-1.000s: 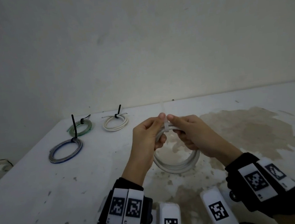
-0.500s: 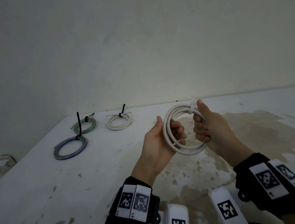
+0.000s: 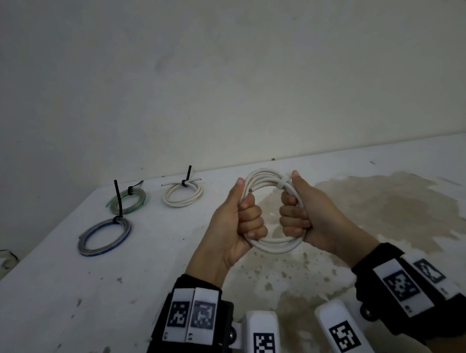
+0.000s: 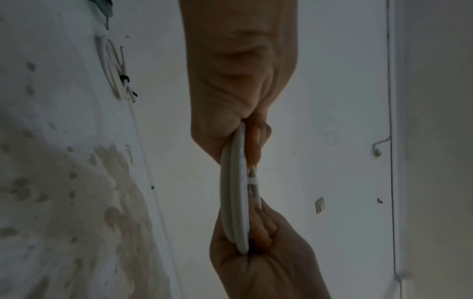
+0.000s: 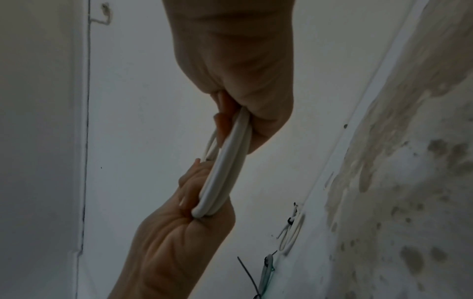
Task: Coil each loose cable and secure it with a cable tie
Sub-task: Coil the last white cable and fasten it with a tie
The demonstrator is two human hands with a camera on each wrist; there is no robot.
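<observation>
The left hand (image 3: 239, 217) and the right hand (image 3: 305, 212) are each gripping the white coil (image 3: 273, 245), fingers curled through its middle and thumbs lying along its outer rim, so the coil is standing on edge between the 2 fists, lifted clear of the bench (image 3: 55, 301). A pale tie (image 3: 282, 184) is wrapping the strands just beside the right thumb, at the top of the loop; whether it is cinched fully tight is not readable, and its tail is not showing in any view. A bare cable end (image 3: 251, 190) is poking out near the left thumb, not caught under the tie, and that is likely the first thing to go: if the fists are pulling outward to test or shape the loop, that end may spring loose and let the inner turn unwind. A loose tie could also slide round the coil toward either fist. In the wrist views the strands are lying flat side by side, so hard squeezing could kink them. Beyond the left hand, 3 tied coils are lying on the bench: a white one (image 3: 183, 195), a green one (image 3: 128, 202) and a blue-grey one (image 3: 105, 236), well apart from both hands, so setting this coil down carelessly is unlikely to disturb them.
</observation>
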